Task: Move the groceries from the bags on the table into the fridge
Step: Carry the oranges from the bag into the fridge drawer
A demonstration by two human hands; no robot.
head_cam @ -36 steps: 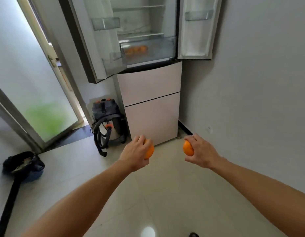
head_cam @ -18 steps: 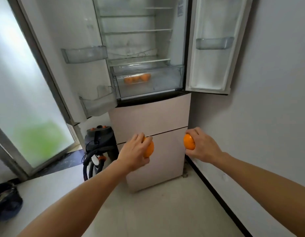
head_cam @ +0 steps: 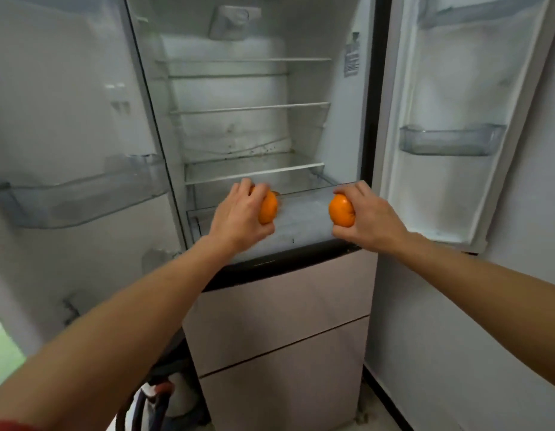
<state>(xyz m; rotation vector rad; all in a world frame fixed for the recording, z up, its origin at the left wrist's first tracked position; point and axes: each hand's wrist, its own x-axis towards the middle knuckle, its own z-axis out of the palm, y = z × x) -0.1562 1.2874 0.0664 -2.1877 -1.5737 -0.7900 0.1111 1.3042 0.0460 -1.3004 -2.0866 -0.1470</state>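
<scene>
The fridge (head_cam: 270,306) stands before me with both upper doors swung wide. My left hand (head_cam: 239,217) is shut on an orange (head_cam: 268,208) just above the left part of the clear crisper drawer (head_cam: 301,219). My right hand (head_cam: 368,217) grips a second orange (head_cam: 341,210) over the drawer's right end. Both hands hover at the drawer's open top. A sliver of another orange (head_cam: 275,193) peeks from behind my left hand inside the drawer. The bags and table are out of view.
Glass shelves (head_cam: 251,108) above the drawer are bare. The left door bin (head_cam: 77,197) and right door bin (head_cam: 450,141) flank my arms. Two beige lower drawer fronts (head_cam: 282,321) sit below. A vacuum cleaner (head_cam: 158,396) stands at the lower left; a wall (head_cam: 487,337) is on the right.
I have stepped up close to the fridge. Both hands, each still holding an orange, have risen from lower-drawer height to the top of the crisper drawer.
</scene>
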